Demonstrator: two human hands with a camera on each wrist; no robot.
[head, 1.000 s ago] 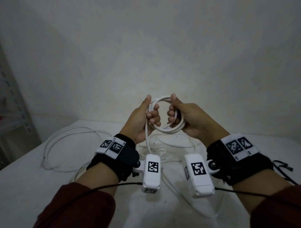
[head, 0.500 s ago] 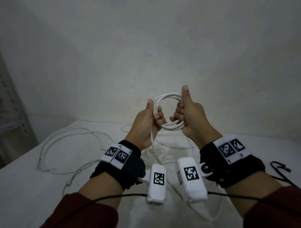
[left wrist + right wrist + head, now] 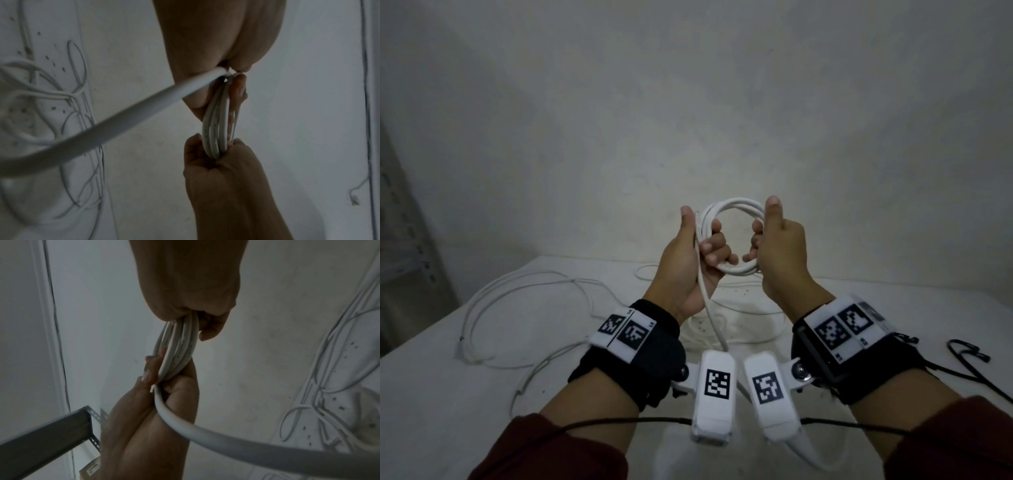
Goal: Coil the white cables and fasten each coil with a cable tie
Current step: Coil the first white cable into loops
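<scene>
A small coil of white cable (image 3: 736, 205) is held upright in the air above the table between both hands. My left hand (image 3: 697, 255) grips the coil's left side, fingers curled round the strands. My right hand (image 3: 774, 250) grips the right side with the thumb pointing up. In the left wrist view the coil (image 3: 216, 129) runs edge-on between the two hands. The right wrist view shows the same coil (image 3: 179, 347). The cable's loose tail (image 3: 714, 325) hangs from my left hand down toward the table. A black cable tie (image 3: 967, 353) lies on the table at the right.
More white cables lie loose on the white table (image 3: 431, 394): a big loop (image 3: 482, 308) at the left and a tangle (image 3: 739, 315) under my hands. A grey metal shelf (image 3: 400, 257) stands at the left edge. The wall is close behind.
Both hands have lifted the coil a little higher and moved apart, so the coil now stands wider open between them. My right thumb has straightened upward.
</scene>
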